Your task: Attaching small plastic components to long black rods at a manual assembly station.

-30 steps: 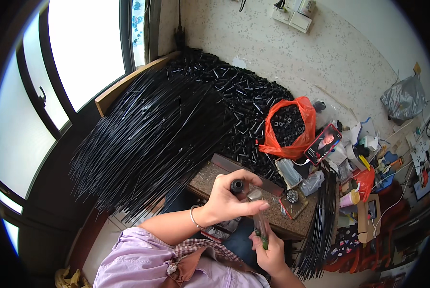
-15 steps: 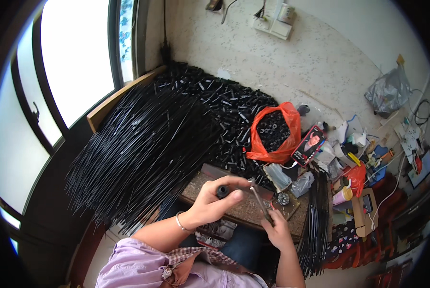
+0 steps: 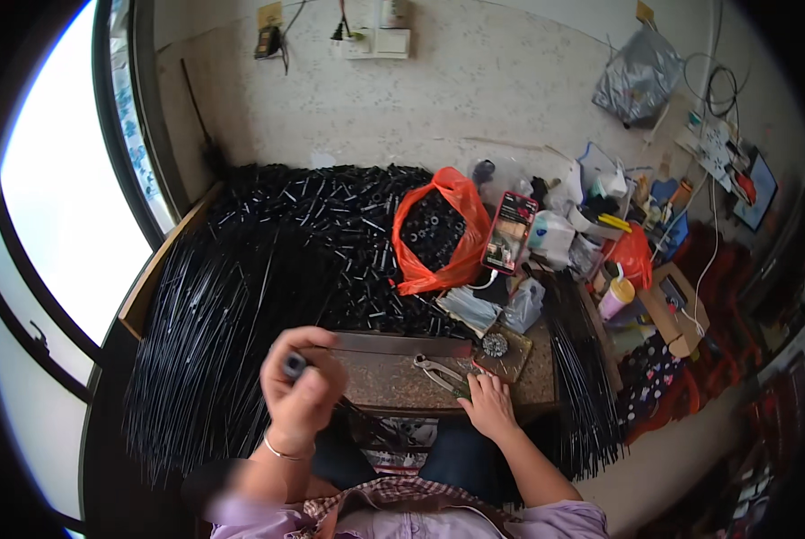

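Observation:
My left hand (image 3: 305, 386) is raised over the near left edge of the table, its fingers curled round a short black tube (image 3: 294, 364) whose hollow end shows. Metal pincers (image 3: 436, 370) lie on the brown speckled tabletop with their jaws pointing away to the left. My right hand (image 3: 492, 406) rests at the table's near edge with its fingers round the handle ends of the pincers. Just beyond that hand, a small round silvery cluster of pieces (image 3: 495, 345) sits on a little board (image 3: 515, 359).
Long black rods (image 3: 196, 359) hang over the table's left side. Behind them spreads a heap of short black tubes (image 3: 330, 207). An orange bag (image 3: 407, 260) of black parts, a phone (image 3: 512, 232) and a lidded cup (image 3: 616, 298) stand right. A metal strip (image 3: 402, 344) crosses the tabletop.
My hands have moved apart, the left one going left with the black tube. The pincers have come down from the left hand onto the tabletop. The whole view has turned.

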A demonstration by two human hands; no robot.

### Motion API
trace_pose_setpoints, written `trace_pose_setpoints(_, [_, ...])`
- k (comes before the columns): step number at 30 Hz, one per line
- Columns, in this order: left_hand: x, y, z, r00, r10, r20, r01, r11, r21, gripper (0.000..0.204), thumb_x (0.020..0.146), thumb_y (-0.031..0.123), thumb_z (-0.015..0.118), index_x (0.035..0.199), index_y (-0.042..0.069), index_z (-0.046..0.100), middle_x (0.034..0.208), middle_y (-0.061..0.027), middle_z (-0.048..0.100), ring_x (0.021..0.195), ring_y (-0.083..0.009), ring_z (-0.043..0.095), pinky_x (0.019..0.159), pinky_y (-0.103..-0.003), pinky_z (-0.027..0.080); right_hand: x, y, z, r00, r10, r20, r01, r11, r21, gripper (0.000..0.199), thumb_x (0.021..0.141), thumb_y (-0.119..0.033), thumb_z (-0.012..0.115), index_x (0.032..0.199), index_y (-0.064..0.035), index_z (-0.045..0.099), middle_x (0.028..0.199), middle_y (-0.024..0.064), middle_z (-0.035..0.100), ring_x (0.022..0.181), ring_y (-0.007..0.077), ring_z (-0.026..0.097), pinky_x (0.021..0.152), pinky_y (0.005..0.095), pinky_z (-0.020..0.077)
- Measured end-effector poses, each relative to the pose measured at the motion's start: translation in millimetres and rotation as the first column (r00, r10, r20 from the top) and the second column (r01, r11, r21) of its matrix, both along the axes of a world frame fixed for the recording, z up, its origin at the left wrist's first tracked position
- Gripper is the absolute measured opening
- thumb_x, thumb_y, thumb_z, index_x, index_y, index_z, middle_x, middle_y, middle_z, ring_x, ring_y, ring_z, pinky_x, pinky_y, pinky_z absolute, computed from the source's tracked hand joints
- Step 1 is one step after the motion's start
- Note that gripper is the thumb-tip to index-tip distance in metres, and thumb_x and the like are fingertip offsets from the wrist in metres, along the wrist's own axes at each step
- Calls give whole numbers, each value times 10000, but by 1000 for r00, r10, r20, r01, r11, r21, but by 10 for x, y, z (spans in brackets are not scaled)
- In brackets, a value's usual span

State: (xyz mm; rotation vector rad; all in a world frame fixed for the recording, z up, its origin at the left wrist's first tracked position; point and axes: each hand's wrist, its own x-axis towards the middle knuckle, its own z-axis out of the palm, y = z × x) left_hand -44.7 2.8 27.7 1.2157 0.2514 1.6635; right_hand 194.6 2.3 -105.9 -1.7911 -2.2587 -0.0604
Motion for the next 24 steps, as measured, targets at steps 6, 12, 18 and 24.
trace_pose_setpoints(6, [-14,81,398,923,-70,379,49,997,65,382,723,282,502,966,16,377,538,-4,366,443,-66,336,399,-183,262,-269,-376,522,696,340,-633,-397,916,56,574,611,-143,608,1114,-82,338,1092,100,378,895,222,434,764,321,345])
trace_pose_setpoints(12, [10,64,-533,626,-226,-747,236,967,-95,396,715,230,512,1047,40,412,888,-94,514,824,-185,495,714,-281,388,523,-477,981,749,-208,-629,371,918,138,386,682,-93,526,1052,-61,419,714,66,532,521,86,452,441,223,390])
trace_pose_setpoints(18, [-467,-835,-2034,-182,127,-975,293,954,69,240,694,238,459,843,58,514,733,-147,528,698,-296,522,666,-361,399,1226,-352,1207,644,-683,-344,729,684,7,380,658,-90,534,1017,-19,433,916,177,501,854,303,471,729,314,359])
trace_pose_setpoints(24, [-586,-1351,-1900,-408,-300,-862,-149,954,-261,167,732,212,352,783,79,438,558,-140,514,488,-299,514,449,-413,399,1514,-144,796,700,-692,-178,664,722,-195,299,690,-218,505,891,4,504,777,189,530,738,325,504,646,349,394])
